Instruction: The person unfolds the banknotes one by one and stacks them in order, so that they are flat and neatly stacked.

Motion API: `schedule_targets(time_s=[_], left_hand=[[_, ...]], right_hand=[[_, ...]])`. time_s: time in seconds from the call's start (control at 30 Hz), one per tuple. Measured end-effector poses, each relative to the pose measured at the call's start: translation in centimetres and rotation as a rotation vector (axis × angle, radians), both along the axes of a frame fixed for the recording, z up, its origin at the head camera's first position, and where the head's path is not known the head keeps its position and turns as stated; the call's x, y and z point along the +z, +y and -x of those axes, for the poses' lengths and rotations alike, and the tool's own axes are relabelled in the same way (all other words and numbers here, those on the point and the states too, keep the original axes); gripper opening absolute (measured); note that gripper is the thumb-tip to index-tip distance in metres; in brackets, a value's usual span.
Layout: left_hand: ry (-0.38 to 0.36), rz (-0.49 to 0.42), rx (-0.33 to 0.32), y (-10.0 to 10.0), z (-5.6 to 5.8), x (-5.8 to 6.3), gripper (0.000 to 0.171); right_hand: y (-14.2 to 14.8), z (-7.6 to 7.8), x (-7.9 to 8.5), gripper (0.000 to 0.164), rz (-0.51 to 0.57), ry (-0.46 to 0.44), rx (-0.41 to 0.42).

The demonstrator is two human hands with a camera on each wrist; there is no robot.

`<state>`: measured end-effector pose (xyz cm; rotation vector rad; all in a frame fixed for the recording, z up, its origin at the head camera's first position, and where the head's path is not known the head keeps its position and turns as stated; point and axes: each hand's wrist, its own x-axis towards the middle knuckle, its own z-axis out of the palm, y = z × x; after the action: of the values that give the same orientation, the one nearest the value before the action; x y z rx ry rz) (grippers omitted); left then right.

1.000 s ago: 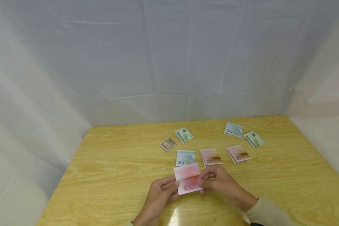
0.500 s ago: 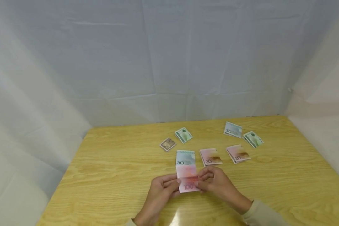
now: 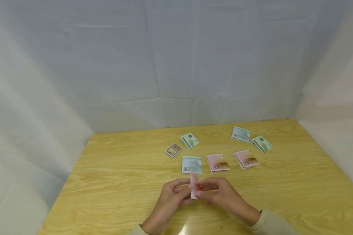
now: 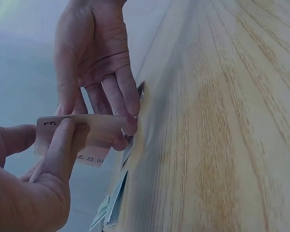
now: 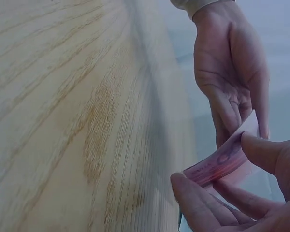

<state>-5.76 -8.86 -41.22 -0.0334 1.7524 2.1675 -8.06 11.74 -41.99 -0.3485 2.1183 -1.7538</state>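
A pink banknote (image 3: 193, 178) is held between both hands above the table's near part. From the head it looks like a narrow upright strip, and the right wrist view shows the banknote (image 5: 222, 162) bending in a curve. My left hand (image 3: 171, 199) pinches its left side between thumb and fingers. On the other side my right hand (image 3: 225, 197) pinches it too, thumb in front. Just beyond the fingers lies a folded blue-green 50 banknote (image 3: 192, 163). In the left wrist view, the pink banknote's pale face (image 4: 104, 135) carries small dark print.
Two folded 20 banknotes (image 3: 219, 162) lie to the right of the near 50. Farther back are another 50 banknote (image 3: 241, 134), two green banknotes (image 3: 262, 144) and a small brown banknote (image 3: 174, 150). The wooden table (image 3: 114, 169) meets a pale sheet (image 3: 129, 114) behind.
The pink banknote, earlier spread flat with its 100 showing, has narrowed to a strip. My hands have come closer together, and more of the near 50 banknote shows.
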Motion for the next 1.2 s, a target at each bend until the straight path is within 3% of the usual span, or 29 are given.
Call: schedule_targets(time_s=[0.17, 0.57, 0.83, 1.0, 1.2], left_hand=[[0.011, -0.049, -0.014, 0.2, 0.0, -0.1, 0.045], [0.016, 0.015, 0.027, 0.4, -0.1, -0.4, 0.047], [0.039, -0.023, -0.020, 0.3, -0.1, -0.5, 0.041], [0.032, -0.002, -0.038, 0.1, -0.1, -0.3, 0.042], [0.047, 0.067, -0.003, -0.6, -0.2, -0.3, 0.042]], right_hand=[[-0.1, -0.3, 0.4, 0.040, 0.026, -0.015, 0.041], [-0.2, -0.6, 1.1, 0.044, 0.005, 0.046, 0.074], [0.2, -0.7, 1.5, 0.042, 0.060, -0.025, 0.086], [0.6, -0.8, 1.9, 0.045, 0.039, -0.031, 0.075], [1.1, -1.0, 2.3, 0.054, -0.011, -0.050, -0.001]])
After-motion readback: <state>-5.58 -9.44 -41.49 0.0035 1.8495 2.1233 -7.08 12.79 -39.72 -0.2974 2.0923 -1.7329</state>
